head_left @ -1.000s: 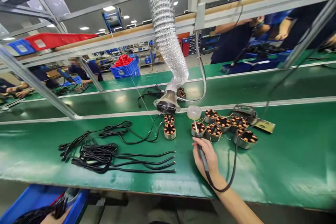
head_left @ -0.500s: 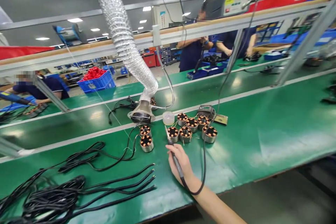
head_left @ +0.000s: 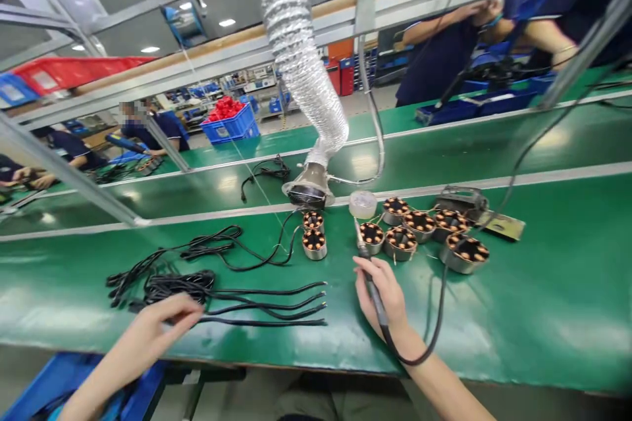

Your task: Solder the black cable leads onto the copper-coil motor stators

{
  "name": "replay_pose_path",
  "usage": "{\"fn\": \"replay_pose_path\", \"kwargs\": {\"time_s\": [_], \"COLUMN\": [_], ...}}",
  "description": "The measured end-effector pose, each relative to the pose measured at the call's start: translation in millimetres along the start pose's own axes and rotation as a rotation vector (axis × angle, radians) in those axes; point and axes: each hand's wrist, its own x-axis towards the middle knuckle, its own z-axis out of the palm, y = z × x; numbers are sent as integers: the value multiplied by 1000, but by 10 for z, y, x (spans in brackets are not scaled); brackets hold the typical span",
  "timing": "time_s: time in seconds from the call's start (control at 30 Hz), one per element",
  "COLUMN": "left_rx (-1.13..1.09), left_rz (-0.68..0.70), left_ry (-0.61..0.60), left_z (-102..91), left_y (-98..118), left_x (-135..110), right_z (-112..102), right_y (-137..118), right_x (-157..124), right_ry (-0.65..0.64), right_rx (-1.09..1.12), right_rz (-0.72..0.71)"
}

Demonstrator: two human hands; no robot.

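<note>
Where the right hand (head_left: 388,296) rests on the green table (head_left: 543,289), its grip is closed round a soldering iron (head_left: 374,286). The iron is held like a pen, its tip pointing away from the person toward the nearest of a cluster of copper-wound stators (head_left: 401,242); whether the tip touches it is too small to tell. The iron's black cord (head_left: 437,316) loops out from under the wrist and runs up past the cluster. Two more stators (head_left: 315,243) stand apart to the left, just below the mouth of a ribbed extraction hose (head_left: 296,33), and a small translucent pot (head_left: 363,204) sits between that mouth and the cluster. The left hand (head_left: 158,325) lies on the black cables (head_left: 257,299) near the table's front edge, fingers bent over the strands; I cannot tell whether its grip has closed on one or merely rests there. A blue bin (head_left: 29,385) sits below the table edge, under the left forearm.
</note>
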Motion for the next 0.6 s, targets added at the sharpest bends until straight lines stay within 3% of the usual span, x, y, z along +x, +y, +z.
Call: {"fn": "replay_pose_path", "kwargs": {"time_s": [0.03, 0.17, 0.27, 0.33, 0.43, 0.53, 0.6], "left_rx": [-2, -4, 20, 8, -140, -516, -754], "left_rz": [87, 328, 385, 378, 292, 175, 144], "left_ry": [-108, -6, 52, 59, 126, 305, 360], "left_z": [72, 642, 1099, 1281, 1326, 1183, 1062], "left_y": [152, 592, 641, 601, 551, 606, 737], "left_x": [134, 813, 1235, 1413, 1548, 1581, 1559], "right_z": [0, -10, -18, -21, -24, -27, -30], "right_y": [7, 37, 45, 42, 32, 20, 12], "right_x": [8, 41, 65, 73, 68, 59, 57], "right_ry": [8, 60, 99, 114, 105, 87, 79], "right_rx": [-9, -58, -71, -70, -72, -67, -58], "right_rz": [-10, -21, -27, -30, -28, -37, -50]}}
